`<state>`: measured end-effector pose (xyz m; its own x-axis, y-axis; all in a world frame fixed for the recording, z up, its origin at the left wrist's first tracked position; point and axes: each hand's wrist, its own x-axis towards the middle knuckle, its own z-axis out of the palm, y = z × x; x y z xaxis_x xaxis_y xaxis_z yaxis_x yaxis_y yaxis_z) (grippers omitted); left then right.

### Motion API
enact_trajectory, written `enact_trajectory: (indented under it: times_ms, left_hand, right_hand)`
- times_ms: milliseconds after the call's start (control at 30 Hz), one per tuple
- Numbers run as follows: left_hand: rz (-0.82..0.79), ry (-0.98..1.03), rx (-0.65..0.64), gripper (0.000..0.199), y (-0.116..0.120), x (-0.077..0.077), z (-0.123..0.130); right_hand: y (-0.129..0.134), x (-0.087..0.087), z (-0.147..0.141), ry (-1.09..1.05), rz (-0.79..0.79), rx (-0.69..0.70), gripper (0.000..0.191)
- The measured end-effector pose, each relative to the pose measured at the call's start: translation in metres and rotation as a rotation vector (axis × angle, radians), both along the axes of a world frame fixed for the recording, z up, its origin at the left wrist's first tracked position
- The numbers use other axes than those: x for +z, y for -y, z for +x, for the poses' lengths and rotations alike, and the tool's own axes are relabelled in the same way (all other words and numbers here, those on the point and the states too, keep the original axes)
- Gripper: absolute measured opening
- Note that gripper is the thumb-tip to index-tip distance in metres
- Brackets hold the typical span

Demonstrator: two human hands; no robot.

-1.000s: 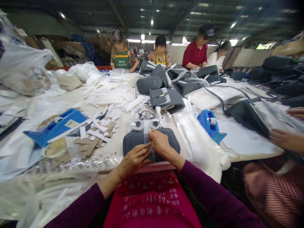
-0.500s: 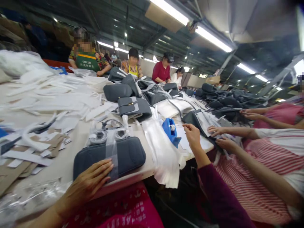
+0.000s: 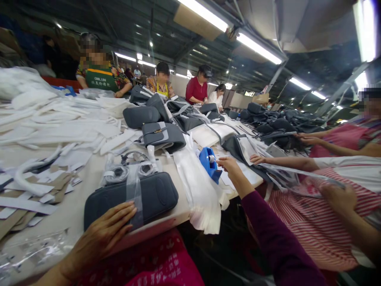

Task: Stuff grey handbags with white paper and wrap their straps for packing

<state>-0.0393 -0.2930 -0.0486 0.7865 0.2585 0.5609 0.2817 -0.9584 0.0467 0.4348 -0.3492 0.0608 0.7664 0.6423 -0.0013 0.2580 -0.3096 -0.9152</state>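
A dark grey-blue bag (image 3: 157, 192) lies on its side at the near table edge, a clear strip wrapped round its middle. My left hand (image 3: 111, 226) rests flat on its front left part, fingers stretched out. Behind the bag's body are plastic-wrapped coils (image 3: 117, 174) of its strap or handle. My right hand (image 3: 232, 169), in a purple sleeve, has its fingers pinched together at the roll of a blue tape dispenser (image 3: 208, 163); what lies between the fingertips is too small to tell.
White padding sheets (image 3: 196, 186) hang over the front edge. More dark bags (image 3: 163, 135) are piled behind. Paper and card scraps (image 3: 44, 178) cover the left. A person in a striped apron (image 3: 312, 222) handles clear plastic at right; other people stand across the table.
My right hand has moved left, onto the tape dispenser, and its fingers have closed there. The neighbour's nearer hand has drawn clear plastic back to the right. My left hand stays on the bag.
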Motion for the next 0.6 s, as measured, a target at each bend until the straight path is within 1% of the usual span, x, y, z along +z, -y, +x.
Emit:
enact_trajectory:
  times_ms: [67, 133, 233, 333, 400, 467, 533, 600]
  left_hand:
    - [-0.006, 0.008, -0.002, 0.047, 0.0, 0.0, 0.001]
    - [-0.016, 0.013, 0.003, 0.048, 0.0, 0.0, 0.001]
    - [-0.029, 0.001, 0.013, 0.049, 0.001, -0.002, 0.001]
    - [-0.031, -0.009, 0.015, 0.051, 0.001, -0.003, 0.0]
    - [-0.035, -0.009, 0.016, 0.051, 0.001, -0.004, 0.0]
    - [-0.04, -0.008, 0.015, 0.051, 0.0, -0.004, 0.0]
    - [-0.039, 0.003, 0.012, 0.05, 0.0, -0.003, 0.0]
    - [-0.037, 0.015, 0.016, 0.049, 0.001, -0.003, 0.0]
  right_hand:
    - [0.016, 0.0, -0.006, -0.053, 0.081, -0.003, 0.034]
    - [0.037, -0.008, -0.015, -0.141, 0.155, -0.008, 0.04]
    - [0.064, -0.031, -0.032, -0.251, 0.188, -0.036, 0.041]
    - [0.074, -0.056, -0.044, -0.284, 0.179, -0.044, 0.036]
    - [0.071, -0.067, -0.046, -0.26, 0.188, -0.041, 0.036]
    - [0.068, -0.073, -0.042, -0.188, 0.169, -0.059, 0.035]
    - [0.069, -0.072, -0.035, -0.057, 0.08, -0.089, 0.03]
    - [0.078, -0.064, -0.029, 0.065, -0.027, -0.104, 0.022]
